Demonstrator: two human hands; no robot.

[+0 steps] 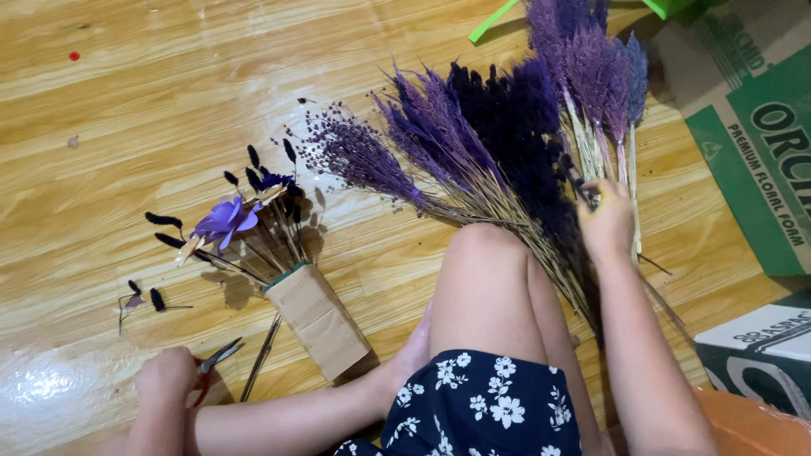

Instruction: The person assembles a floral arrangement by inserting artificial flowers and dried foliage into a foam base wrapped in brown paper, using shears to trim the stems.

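Across the yellow-brown wooden plank floor (169,93), the biggest thing is the fan of dried purple and near-black grass plumes on straw-coloured stems (498,143); it lies just under and ahead of the right hand (606,221), heads pointing up and away from the person, stems running back past the bare knee (486,253). Its long axis is a slant from the far plume tips down toward the person's right side. The right hand's grip looks pinched around a few of the paler stems near the lilac plumes, though the fingertips are partly hidden, so exactly how many it holds cannot be told. To work well here, I would judge it best to draw one stem along its own length, not sideways, so the brittle heads do not shed. Right of that grip lie a green-and-brown cardboard box (752,143) and a white box (760,342). The left hand (165,380) is closed on small red-handled snips (213,361), blades pointing away to the right. Just beyond that grip stands a tilted brown paper-wrapped posy with a violet paper flower and dark bunny-tail sprigs (279,253), and a few loose dark sprigs (144,297) lie ahead.
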